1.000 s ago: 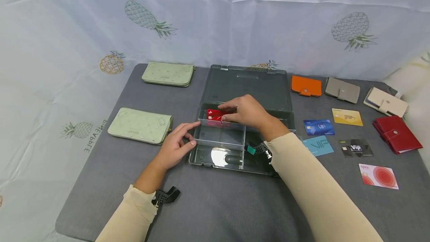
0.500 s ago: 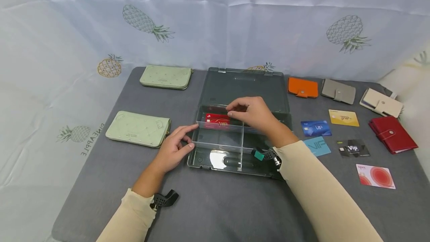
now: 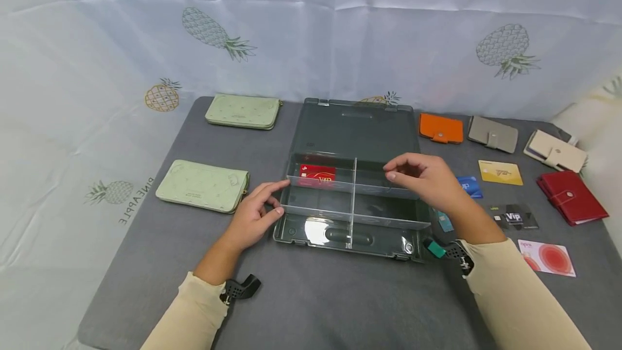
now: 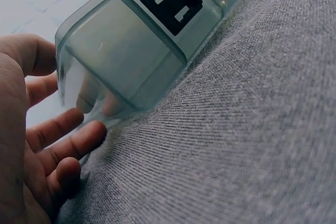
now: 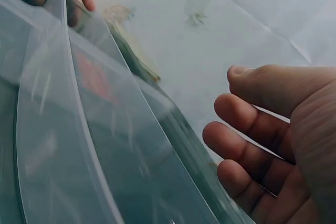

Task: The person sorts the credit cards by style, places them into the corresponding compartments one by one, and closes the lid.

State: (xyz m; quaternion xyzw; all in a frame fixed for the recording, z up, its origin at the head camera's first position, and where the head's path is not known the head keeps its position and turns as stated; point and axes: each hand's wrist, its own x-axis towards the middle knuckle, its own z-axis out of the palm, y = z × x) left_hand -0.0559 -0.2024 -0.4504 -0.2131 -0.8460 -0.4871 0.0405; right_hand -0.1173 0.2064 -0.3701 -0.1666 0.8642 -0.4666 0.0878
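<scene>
A clear grey plastic organizer box (image 3: 351, 245) with dividers lies with its lid (image 3: 355, 126) laid back. In its back left compartment is a red VIP card (image 3: 318, 173). My left hand (image 3: 252, 215) rests at the box's left side, its fingertips touching the wall, as the left wrist view also shows. Over the box's right side hovers my right hand (image 3: 423, 180), fingers loosely bent; in the right wrist view nothing lies between its thumb and fingers. Partly behind the right hand and forearm are a blue VIP card (image 3: 470, 187) and a teal card (image 3: 445, 222).
Two pale green wallets (image 3: 201, 185) lie to the left. At right sit an orange card holder (image 3: 440, 128), a grey one (image 3: 493, 133), a cream one (image 3: 555, 150) and a red wallet (image 3: 572, 196). Gold (image 3: 500, 172), black (image 3: 513, 216) and pink (image 3: 546, 257) cards lie nearer.
My right hand has let go of the red card, leaving it in the back left compartment, and has moved right across the box. The left hand has stayed at the box's left side.
</scene>
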